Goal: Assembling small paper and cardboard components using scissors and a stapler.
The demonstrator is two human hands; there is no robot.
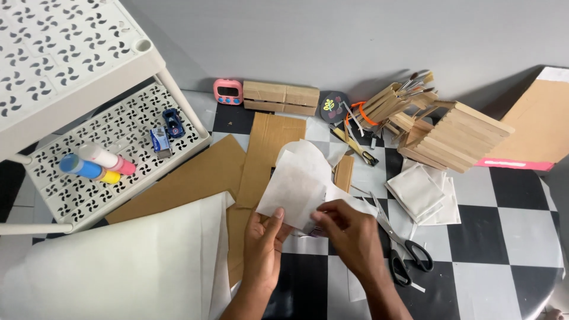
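Note:
My left hand (pixel 264 246) and my right hand (pixel 349 234) both pinch a small white paper square (pixel 293 189) above the checkered floor, left thumb at its lower edge, right fingers at its lower right corner. More white paper (pixel 311 157) lies behind it. Black-handled scissors (pixel 403 246) lie just right of my right hand.
Brown cardboard sheets (pixel 195 178) and a large white sheet (pixel 118 266) lie to the left. A white perforated rack (pixel 89 154) holds paint bottles (pixel 95 165) and a toy car (pixel 172 122). A craft-stick structure (pixel 450 136), brushes, folded white squares (pixel 418 192), a pink timer (pixel 228 92) and cardboard blocks (pixel 281 98) sit behind.

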